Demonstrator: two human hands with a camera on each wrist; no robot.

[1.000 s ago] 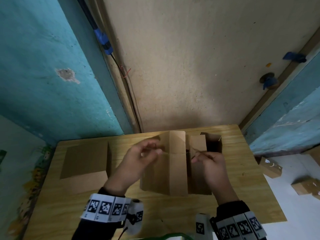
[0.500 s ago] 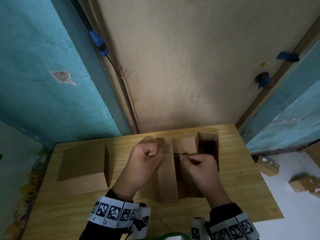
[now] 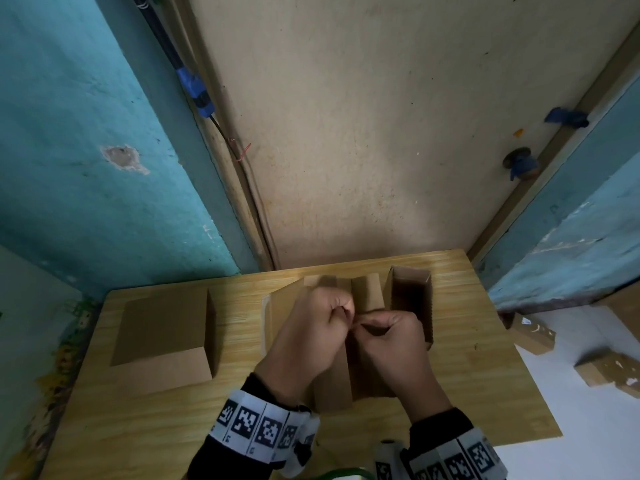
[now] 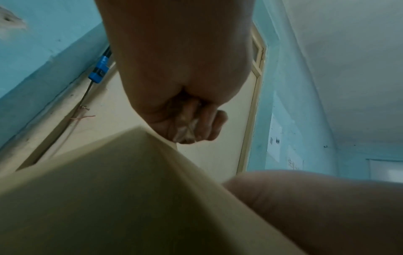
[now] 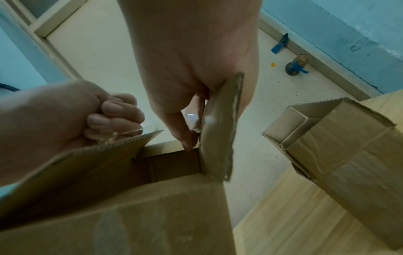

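The left hand point(image 3: 311, 327) is a tight fist, squeezing a crumpled wad of clear tape point(image 4: 185, 127). The right hand point(image 3: 391, 344) is right beside it, knuckles nearly touching. Its thumb and fingers pinch a standing flap point(image 5: 220, 124) of the box point(image 3: 332, 386), where a shiny bit of tape clings.

I think the step is pulling old tape off the box top. The top is open and both hands are just above it. Next, the left hand likely has to pull the last strip free while the right hand keeps the flap from tearing.

The box sits in the middle of the table point(image 3: 467, 375), under both hands. An open box point(image 3: 412, 296) stands just beside it, near the far right corner. A shut box point(image 3: 162, 334) sits well apart, by the left edge.
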